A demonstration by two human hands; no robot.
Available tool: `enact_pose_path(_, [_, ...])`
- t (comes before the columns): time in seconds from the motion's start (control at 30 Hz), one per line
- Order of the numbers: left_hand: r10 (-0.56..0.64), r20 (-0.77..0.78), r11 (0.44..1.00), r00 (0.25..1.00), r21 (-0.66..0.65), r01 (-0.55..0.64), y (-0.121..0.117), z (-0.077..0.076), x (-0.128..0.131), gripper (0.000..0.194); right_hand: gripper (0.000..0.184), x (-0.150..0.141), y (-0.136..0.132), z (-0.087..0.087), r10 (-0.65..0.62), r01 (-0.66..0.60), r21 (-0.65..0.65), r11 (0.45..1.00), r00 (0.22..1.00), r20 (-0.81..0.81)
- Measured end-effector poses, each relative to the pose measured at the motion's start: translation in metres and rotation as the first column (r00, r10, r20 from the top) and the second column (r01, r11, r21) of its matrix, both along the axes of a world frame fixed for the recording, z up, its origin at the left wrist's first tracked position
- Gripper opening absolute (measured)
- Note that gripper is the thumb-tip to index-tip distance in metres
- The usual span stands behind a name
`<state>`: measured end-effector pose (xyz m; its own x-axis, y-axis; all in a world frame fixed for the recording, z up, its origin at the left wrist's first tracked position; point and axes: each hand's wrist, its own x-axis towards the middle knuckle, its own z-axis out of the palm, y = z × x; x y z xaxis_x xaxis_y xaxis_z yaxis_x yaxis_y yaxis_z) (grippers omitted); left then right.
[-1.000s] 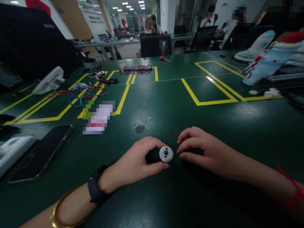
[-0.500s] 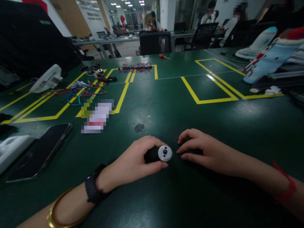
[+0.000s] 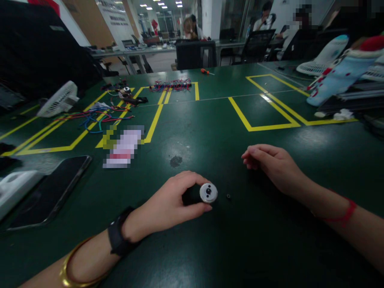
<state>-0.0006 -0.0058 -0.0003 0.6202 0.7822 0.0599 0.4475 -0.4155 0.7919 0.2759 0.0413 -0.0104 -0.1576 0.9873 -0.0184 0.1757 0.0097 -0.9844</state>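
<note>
My left hand (image 3: 177, 198) rests on the green table with thumb and index finger around a small motor (image 3: 208, 193). Its round silver end faces up and shows a dark centre and small black holes. Just right of the motor lies a tiny black ring-like part (image 3: 228, 196), touched by neither hand. Farther right, my right hand (image 3: 274, 166) is raised with its fingers curled together and the thumb against the index finger. Nothing shows in it.
On the left are a phone (image 3: 51, 192), a white device (image 3: 15, 190), loose wires (image 3: 99, 118) and a small fan (image 3: 60, 99). A bundle of wired parts (image 3: 171, 85) and a screwdriver (image 3: 207, 72) lie at the back. A blue bottle (image 3: 333, 82) stands at right.
My right hand has moved away to the right and farther back, its fingers now closed. The tiny black part beside the motor is uncovered. My left hand still holds the motor in place.
</note>
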Motion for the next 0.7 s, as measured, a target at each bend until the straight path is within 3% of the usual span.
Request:
enact_pose_path(0.17, [0.000,-0.006,1.000,1.000,0.003,0.000,0.001,0.000,0.000,0.029,0.026,-0.003,-0.003,0.001,0.042,-0.043,0.005,0.999,0.997,0.060])
enact_pose_path(0.3, [-0.001,-0.015,1.000,1.000,0.005,0.001,0.000,0.001,0.001,0.030,0.027,-0.005,-0.006,0.007,0.142,-0.160,0.057,0.985,0.960,0.241])
enact_pose_path(0.53, [0.002,-0.023,1.000,1.000,0.003,-0.002,0.001,0.001,0.000,0.030,0.018,-0.010,-0.014,0.019,0.385,-0.501,0.079,0.862,0.747,0.541])
enact_pose_path(0.7, [0.007,-0.013,1.000,1.000,0.006,-0.007,0.000,0.000,0.001,0.030,0.025,-0.016,-0.025,0.020,0.355,-0.597,0.117,0.794,0.611,0.708])
